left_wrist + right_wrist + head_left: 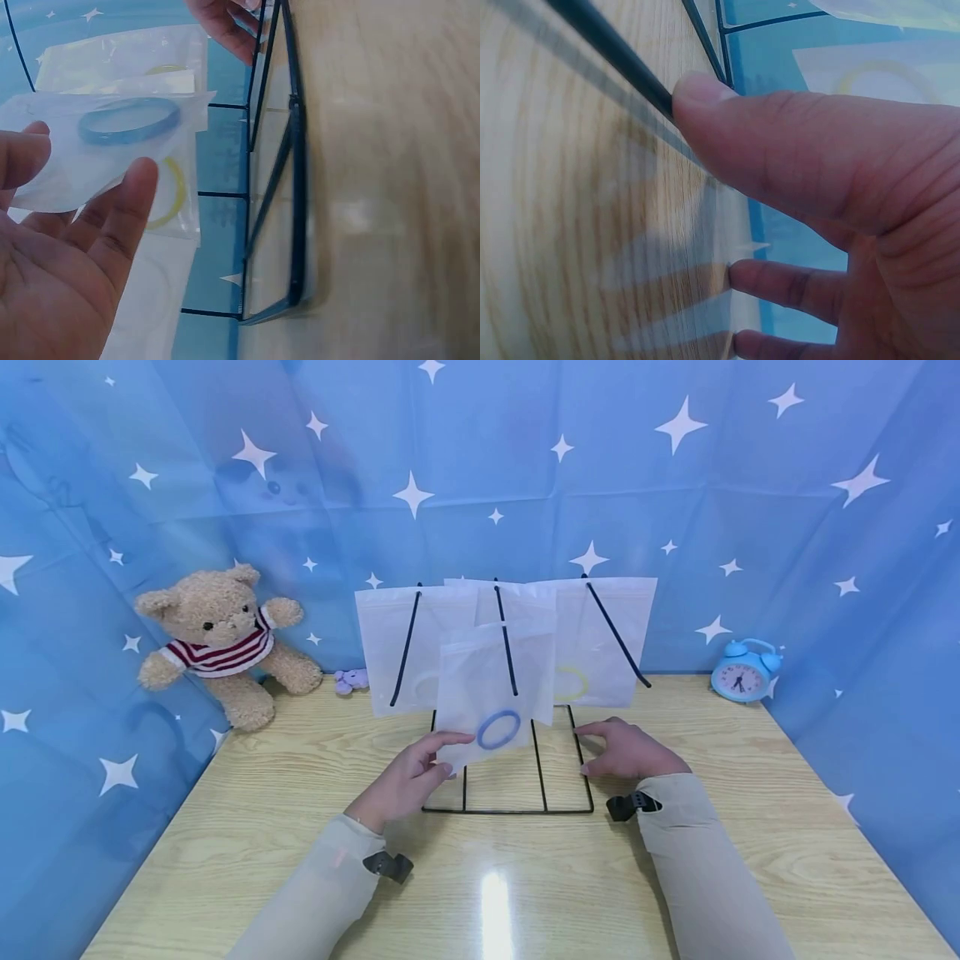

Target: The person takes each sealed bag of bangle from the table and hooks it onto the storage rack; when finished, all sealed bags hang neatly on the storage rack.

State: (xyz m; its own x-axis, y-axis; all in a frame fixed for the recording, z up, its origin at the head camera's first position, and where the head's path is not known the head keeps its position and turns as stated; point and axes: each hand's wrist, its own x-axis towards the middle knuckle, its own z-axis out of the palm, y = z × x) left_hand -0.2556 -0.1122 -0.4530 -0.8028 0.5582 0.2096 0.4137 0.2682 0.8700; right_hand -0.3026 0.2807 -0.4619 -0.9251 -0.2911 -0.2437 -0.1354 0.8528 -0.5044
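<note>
A black wire rack (507, 812) stands on the table with bags hanging from its slanted hooks. The frontmost clear zip bag (480, 664) hangs tilted at the middle hook, a blue ring (498, 729) inside it. My left hand (408, 781) is at this bag's lower left corner, with thumb and index finger apart and touching the film. In the left wrist view, other fingers (86, 221) lie partly behind the bag. My right hand (630, 750) touches the rack's right base rod with thumb and index fingertips. The right wrist view shows the thumb (697, 94) against the rod.
A left bag (386, 635) and a right bag (630, 610) hang at the outer hooks; a yellow ring (572, 683) shows in the right one. A teddy bear (217, 643) sits back left, near a small purple toy (351, 681). A blue alarm clock (742, 672) stands back right.
</note>
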